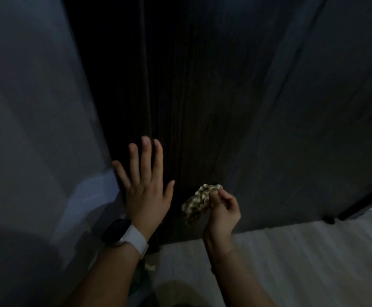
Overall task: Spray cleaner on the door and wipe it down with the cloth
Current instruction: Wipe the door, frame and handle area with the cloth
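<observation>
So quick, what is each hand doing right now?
Left hand: open, fingers spread flat against the dark door.
Right hand: closed, pinching the patterned cloth low by the door.

door (202,89) top cut off, cloth (199,201) pattern blurred

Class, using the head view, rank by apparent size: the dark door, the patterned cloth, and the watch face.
1. Dark door, largest by far.
2. Patterned cloth.
3. Watch face, nearly alike the cloth and nearer the camera, so unsure.
</observation>
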The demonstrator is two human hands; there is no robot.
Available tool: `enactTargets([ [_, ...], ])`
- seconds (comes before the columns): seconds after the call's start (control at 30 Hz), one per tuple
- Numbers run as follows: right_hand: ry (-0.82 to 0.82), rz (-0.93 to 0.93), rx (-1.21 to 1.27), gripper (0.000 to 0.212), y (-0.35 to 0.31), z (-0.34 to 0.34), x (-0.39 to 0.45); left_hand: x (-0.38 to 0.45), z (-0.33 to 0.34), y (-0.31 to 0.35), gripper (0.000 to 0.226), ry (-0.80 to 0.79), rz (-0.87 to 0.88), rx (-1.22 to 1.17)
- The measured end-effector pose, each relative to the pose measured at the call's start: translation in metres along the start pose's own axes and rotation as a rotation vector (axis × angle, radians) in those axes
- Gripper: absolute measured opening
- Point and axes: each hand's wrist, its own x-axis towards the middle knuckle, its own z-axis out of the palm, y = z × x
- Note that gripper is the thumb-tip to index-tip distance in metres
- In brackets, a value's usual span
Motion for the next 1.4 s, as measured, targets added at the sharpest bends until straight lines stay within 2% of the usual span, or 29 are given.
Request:
enactTargets([
  [0.1, -0.049, -0.144, 0.001, 0.016, -0.055, 0.006, 0.009, -0.007, -0.018, 0.018, 0.098, 0.003, -0.062, -0.145],
  [0.2, -0.098, -0.288, 0.008, 0.013, -0.123, 0.02, 0.015, 0.004, -0.046, 0.043, 0.089, 0.001, 0.08, -0.12],
  [0.3, -0.112, -0.412, 0.019, 0.009, -0.198, 0.043, 0.022, 0.054, -0.073, 0.065, 0.075, 0.03, 0.253, -0.083],
  [0.5, -0.154, -0.739, -0.055, 0.012, -0.329, 0.09, 0.025, 0.168, -0.134, 0.105, 0.063, 0.136, 0.372, -0.048],
  [0.73, -0.206, -1.195, -0.156, 0.015, -0.46, 0.137, 0.033, 0.285, -0.195, 0.133, 0.058, 0.371, 0.445, 0.046],
  [0.83, -0.153, -1.415, -0.256, 0.017, -0.466, 0.143, 0.043, 0.316, -0.205, 0.134, 0.057, 0.455, 0.407, 0.105],
  [0.93, -0.162, -1.656, -0.41, 0.024, -0.416, 0.128, 0.057, 0.322, -0.199, 0.133, 0.056, 0.478, 0.402, 0.187],
  [1.03, -0.417, -1.851, -0.659, 0.025, -0.333, 0.089, 0.073, 0.322, -0.194, 0.133, 0.055, 0.508, 0.421, 0.205],
  [1.1, -0.564, -1.928, -0.745, 0.017, -0.29, 0.065, 0.081, 0.322, -0.193, 0.132, 0.054, 0.533, 0.421, 0.203],
  [1.17, -0.689, -1.952, -0.848, 0.018, -0.278, 0.054, 0.083, 0.322, -0.194, 0.132, 0.054, 0.542, 0.427, 0.196],
  [1.27, -0.792, -1.991, -0.917, 0.007, -0.316, 0.06, 0.076, 0.322, -0.195, 0.132, 0.055, 0.538, 0.431, 0.184],
  [1.33, -0.673, -1.983, -0.831, 0.01, -0.361, 0.078, 0.068, 0.321, -0.194, 0.132, 0.057, 0.527, 0.426, 0.178],
  [1.4, -0.418, -1.946, -0.667, 0.017, -0.41, 0.104, 0.061, 0.321, -0.194, 0.131, 0.06, 0.516, 0.42, 0.167],
])
